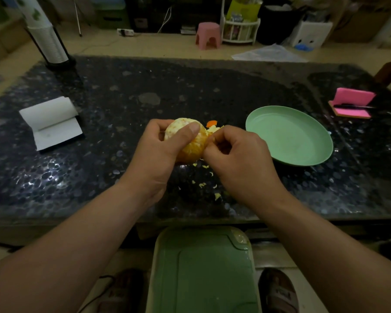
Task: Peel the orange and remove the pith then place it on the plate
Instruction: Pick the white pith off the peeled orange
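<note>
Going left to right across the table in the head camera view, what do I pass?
White notepad → left hand holding the orange → right hand pinching pith → green plate → pink sticky notes.

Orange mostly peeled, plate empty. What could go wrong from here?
1. Left hand holds the orange with its thumb pressed on the peeled surface; a harder grip may burst segments.
2. Right hand pinches pith at the fruit's side; a sharp tug may tear flesh.
3. Scraps litter the table near the plate; more could land in it.
</note>
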The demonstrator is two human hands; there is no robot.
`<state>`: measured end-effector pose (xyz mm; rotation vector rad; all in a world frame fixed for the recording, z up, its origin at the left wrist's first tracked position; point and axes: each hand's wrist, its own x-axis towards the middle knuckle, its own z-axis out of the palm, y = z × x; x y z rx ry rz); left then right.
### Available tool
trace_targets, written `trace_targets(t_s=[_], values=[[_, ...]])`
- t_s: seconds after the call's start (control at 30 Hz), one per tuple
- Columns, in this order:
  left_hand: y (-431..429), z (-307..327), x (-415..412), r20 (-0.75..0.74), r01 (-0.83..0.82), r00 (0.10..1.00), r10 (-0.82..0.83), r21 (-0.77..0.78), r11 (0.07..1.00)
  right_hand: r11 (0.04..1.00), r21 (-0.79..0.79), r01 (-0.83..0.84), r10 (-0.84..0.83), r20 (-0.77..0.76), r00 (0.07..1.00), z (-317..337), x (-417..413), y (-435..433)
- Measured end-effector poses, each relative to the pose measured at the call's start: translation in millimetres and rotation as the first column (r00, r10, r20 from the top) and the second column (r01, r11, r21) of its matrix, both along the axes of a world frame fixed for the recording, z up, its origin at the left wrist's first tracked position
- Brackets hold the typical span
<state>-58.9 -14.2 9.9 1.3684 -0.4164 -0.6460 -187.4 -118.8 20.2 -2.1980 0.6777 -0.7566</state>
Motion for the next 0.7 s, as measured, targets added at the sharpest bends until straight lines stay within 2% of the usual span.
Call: trace_targets(t_s=[0.23, 0.5, 0.6, 0.7], values=[[1.9, 1.4, 2.8, 0.03, 0.002, 1.0, -0.003, 0.015, 1.0, 0.998, 0.054, -0.041, 0.041, -0.011, 0.999, 1.4, -2.8, 0.5], [3.1, -4.2, -3.7, 0.23, -0.024, 0.973, 0.013, 0.048, 0.999, 1.0, 0.015, 0.025, -0.025, 0.016, 1.0, -2.9, 0.0, 2.0], [2.3, -5.2, -4.8, 0.194, -0.011, 0.981, 0.003, 0.042, 0.999, 0.999, 0.021, 0.039, -0.04, 0.034, 0.999, -3.3, 1.0, 1.0], [2.5, -1.9, -5.8, 0.091, 0.002, 0.996, -0.004, 0.024, 1.0, 0.999, 0.035, 0.037, -0.038, 0.032, 0.999, -4.5, 0.9, -1.0]])
